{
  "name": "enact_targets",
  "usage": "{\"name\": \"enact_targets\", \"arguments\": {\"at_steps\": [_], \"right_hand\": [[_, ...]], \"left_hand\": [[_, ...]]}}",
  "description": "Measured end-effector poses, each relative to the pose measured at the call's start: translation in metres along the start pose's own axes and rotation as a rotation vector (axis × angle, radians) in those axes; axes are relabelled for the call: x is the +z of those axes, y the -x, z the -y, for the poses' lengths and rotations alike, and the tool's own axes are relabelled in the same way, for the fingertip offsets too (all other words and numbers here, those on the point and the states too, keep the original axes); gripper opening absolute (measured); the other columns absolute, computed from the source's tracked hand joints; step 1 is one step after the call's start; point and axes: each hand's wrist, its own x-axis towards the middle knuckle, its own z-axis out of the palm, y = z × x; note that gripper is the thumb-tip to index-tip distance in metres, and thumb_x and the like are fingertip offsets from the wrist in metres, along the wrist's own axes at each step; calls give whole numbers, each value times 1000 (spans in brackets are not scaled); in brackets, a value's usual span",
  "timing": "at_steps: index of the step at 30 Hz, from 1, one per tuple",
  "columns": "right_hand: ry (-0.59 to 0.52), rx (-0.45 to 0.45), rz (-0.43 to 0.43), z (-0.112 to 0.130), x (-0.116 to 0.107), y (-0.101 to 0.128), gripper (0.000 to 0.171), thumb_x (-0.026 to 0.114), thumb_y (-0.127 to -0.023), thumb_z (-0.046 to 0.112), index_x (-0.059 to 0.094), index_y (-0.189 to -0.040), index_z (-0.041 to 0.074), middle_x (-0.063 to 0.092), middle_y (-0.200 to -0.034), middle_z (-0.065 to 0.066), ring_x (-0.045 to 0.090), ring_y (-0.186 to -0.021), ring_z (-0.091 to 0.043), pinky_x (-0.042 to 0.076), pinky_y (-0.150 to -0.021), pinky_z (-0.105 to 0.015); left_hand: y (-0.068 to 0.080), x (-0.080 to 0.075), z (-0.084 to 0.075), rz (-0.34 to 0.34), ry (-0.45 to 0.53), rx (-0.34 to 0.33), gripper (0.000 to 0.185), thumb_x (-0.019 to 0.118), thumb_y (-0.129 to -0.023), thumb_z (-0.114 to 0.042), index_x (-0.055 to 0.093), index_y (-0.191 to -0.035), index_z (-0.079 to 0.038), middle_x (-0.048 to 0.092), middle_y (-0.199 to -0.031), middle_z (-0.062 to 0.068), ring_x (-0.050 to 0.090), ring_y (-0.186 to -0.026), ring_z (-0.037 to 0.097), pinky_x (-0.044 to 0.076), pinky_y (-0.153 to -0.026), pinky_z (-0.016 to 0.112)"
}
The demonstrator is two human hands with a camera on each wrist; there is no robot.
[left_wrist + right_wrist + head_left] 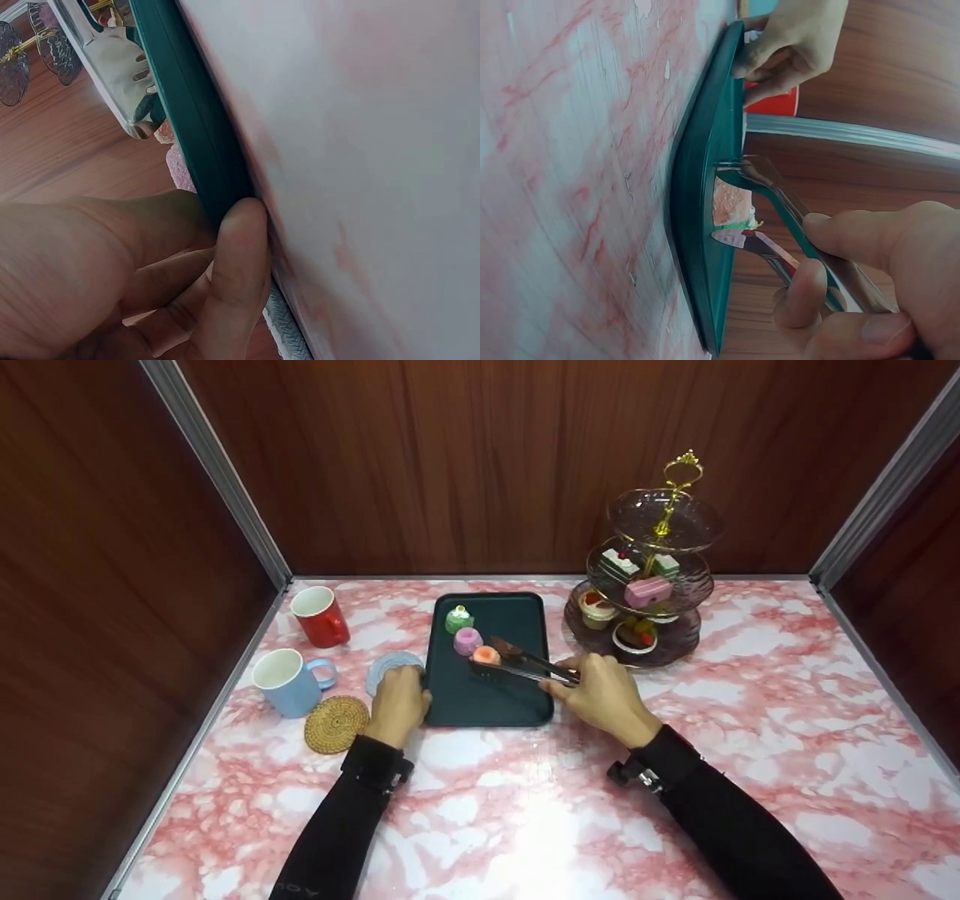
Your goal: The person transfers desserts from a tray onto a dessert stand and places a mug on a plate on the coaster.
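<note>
My right hand (pixel 604 694) holds metal serving tongs (pixel 517 670) over a dark green tray (pixel 491 705). The tong tips stand on either side of a small orange cake (pixel 487 653) resting on the tray; whether both touch it I cannot tell. Beyond it sit a purple ring-shaped cake (pixel 468 642) and a green cake (pixel 458 620) with a white top. At the tray's left edge is my left hand (pixel 400 705). In the left wrist view its thumb and fingers (pixel 244 247) pinch the tray's rim.
A three-tier glass stand (pixel 694 592) with several desserts rises at the back right. On the left are a red mug (pixel 324 626), a light blue mug (pixel 289 690) and a woven coaster (pixel 337 725). A pale blue coaster (pixel 380 666) lies partly behind my left hand. Wooden walls enclose the table.
</note>
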Motion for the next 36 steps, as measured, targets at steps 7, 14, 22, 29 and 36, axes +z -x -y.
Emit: {"name": "enact_targets", "arguments": {"at_steps": [7,14,22,29,36], "right_hand": [[-20,-21,-20,0,-1,1,22,69,-73,54,70,-76,32,58,-55,13,46,-47,-9,33,-39,-29],[-33,-42,-23,0,-2,1,24,70,-73,52,74,-82,31,63,-62,14,50,-51,-9,35,-42,-28],[-31,-55,-29,-3,-2,1,25,71,-74,50,75,-89,30,64,-63,15,50,-50,-8,35,-42,-27],[-30,-44,-45,-2,-8,1,22,70,-74,50,75,-84,31,62,-57,17,48,-48,-8,34,-41,-27],[-31,-55,-82,0,-16,0,22,68,-76,50,74,-85,31,60,-55,18,48,-47,-7,33,-43,-27]], "left_hand": [[0,0,0,-11,-13,19,21,68,-75,-11,67,-96,-9,66,-91,13,64,-83,31,51,-68,45],[0,0,0,5,-2,-3,24,68,-75,-11,67,-99,-10,66,-94,14,64,-86,30,51,-71,45],[-1,1,-1,3,3,-8,23,69,-75,-11,68,-98,-10,66,-93,13,64,-85,30,52,-71,44],[-1,0,-1,7,-1,-11,23,69,-75,-11,68,-98,-10,66,-92,14,64,-83,30,52,-68,45],[0,1,-1,-18,-9,17,19,69,-74,-10,68,-93,-9,66,-91,13,64,-84,30,51,-70,45]]}}
